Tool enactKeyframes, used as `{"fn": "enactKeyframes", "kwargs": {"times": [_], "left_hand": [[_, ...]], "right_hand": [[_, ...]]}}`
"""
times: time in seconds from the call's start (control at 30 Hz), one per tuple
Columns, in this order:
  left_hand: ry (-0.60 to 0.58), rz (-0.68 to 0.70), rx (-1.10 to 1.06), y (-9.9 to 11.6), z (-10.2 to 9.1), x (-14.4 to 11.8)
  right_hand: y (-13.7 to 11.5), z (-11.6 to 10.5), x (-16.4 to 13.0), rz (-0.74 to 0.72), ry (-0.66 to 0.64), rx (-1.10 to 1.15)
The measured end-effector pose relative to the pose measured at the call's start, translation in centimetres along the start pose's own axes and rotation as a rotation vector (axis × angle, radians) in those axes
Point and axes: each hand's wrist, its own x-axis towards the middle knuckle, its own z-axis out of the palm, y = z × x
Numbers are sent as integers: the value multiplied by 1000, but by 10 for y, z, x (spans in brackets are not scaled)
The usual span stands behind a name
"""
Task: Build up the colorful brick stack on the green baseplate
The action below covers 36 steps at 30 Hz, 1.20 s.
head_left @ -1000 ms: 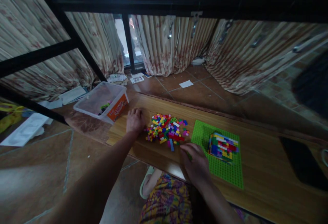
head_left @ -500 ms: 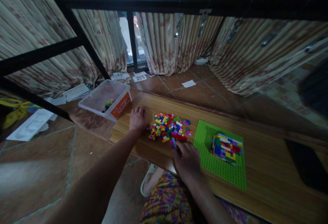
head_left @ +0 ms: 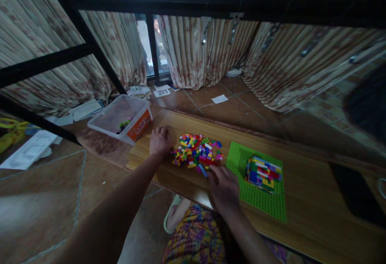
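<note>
My left hand (head_left: 160, 141) rests on the wooden board, fingers loosely bent, just left of a pile of small multicoloured building bricks (head_left: 188, 147). Nothing shows in it. At the pile's near right edge lies a long blue brick (head_left: 203, 170), beside a red one (head_left: 207, 161). Close to the right of the blue brick is my right hand (head_left: 224, 187), its thumb and fingers apart and no brick visible between them. A green baseplate (head_left: 262, 203) lies further right, carrying a block built of many coloured bricks (head_left: 262, 173).
A clear plastic box (head_left: 120, 115) with an orange label and a few pieces inside stands past the board's left end. On the board's right lies a flat black object (head_left: 357, 191). A black metal frame (head_left: 193, 6) crosses in front of the curtains (head_left: 208, 58).
The blue brick was at my right fingertips, raised at an angle; now it lies on the board, with those fingers off it and slightly to the right. My left hand stays beside the pile.
</note>
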Motion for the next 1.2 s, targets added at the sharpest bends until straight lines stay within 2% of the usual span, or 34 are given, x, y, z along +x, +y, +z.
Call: {"fn": "enactKeyframes", "kwargs": {"times": [0.1,0.3,0.47,0.77,0.93,1.2], "left_hand": [[0,1,-9,0,-1,0],[7,34,-1,-2,-2,2],[16,54,5,-4,-1,4],[38,64,18,-6,0,4],[14,70,39,-5,-1,4],[3,46,21,-4,-1,4]], "right_hand": [[16,-10,21,-5,29,-53],[27,-13,49,-15,-64,-243],[23,-7,49,-12,-71,-231],[21,-10,48,-23,-90,-190],[30,-8,48,25,-80,-145],[42,-10,51,12,-82,-118]]}}
